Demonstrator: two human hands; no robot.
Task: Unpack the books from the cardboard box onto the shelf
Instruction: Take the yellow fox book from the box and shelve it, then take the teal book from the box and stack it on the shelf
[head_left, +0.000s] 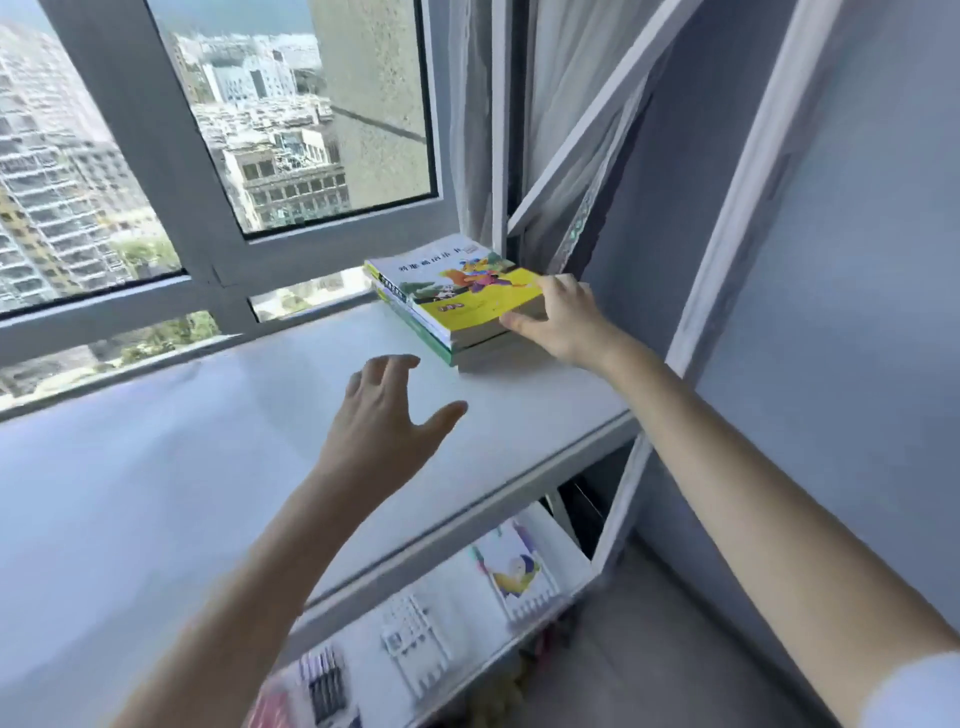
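A small stack of books (457, 296) lies flat at the far right end of the white shelf top (260, 441), by the window. The top book has a yellow and white cover with a cartoon picture. My right hand (558, 322) rests against the stack's right edge, fingers spread over the top book's corner and thumb along its side. My left hand (384, 410) hovers over the shelf top just left of and in front of the stack, fingers apart and holding nothing. The cardboard box is out of view.
A large window (208, 156) with a grey frame runs behind the shelf, with a curtain (561, 130) at its right. A lower shelf (467, 613) holds printed sheets and small items. A grey-blue wall (831, 312) stands to the right.
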